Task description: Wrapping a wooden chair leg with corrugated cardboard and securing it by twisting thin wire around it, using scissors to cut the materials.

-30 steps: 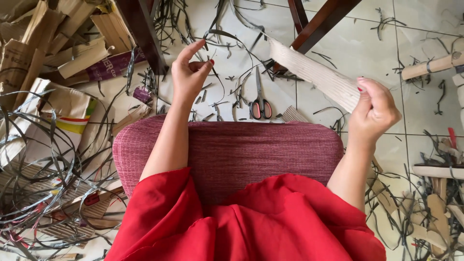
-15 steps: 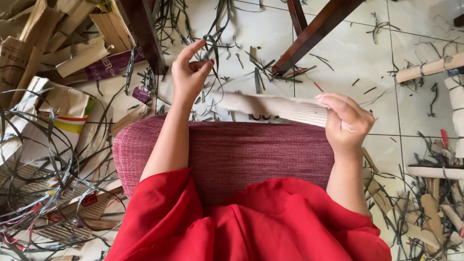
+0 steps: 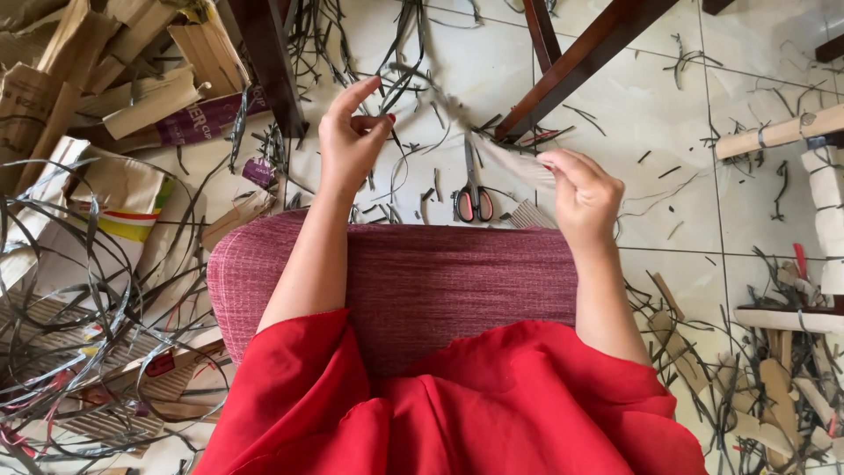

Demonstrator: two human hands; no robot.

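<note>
Tiled floor [image 3: 668, 88]; cardboard strip [image 3: 501, 157] between hands.

1. I see a pair of scissors [image 3: 473, 195] with red-and-black handles lying on the tiled floor [image 3: 668, 97], just beyond the pink woven cushion [image 3: 413, 281].
2. I see dark wooden furniture legs [image 3: 587, 62] standing on the tiles above them.
3. I see folded cardboard pieces [image 3: 105, 79] heaped at the upper left.
4. I see a tangle of thin dark strips [image 3: 79, 290] at the left.
5. I see tied cardboard rolls [image 3: 774, 134] at the right edge.
</note>
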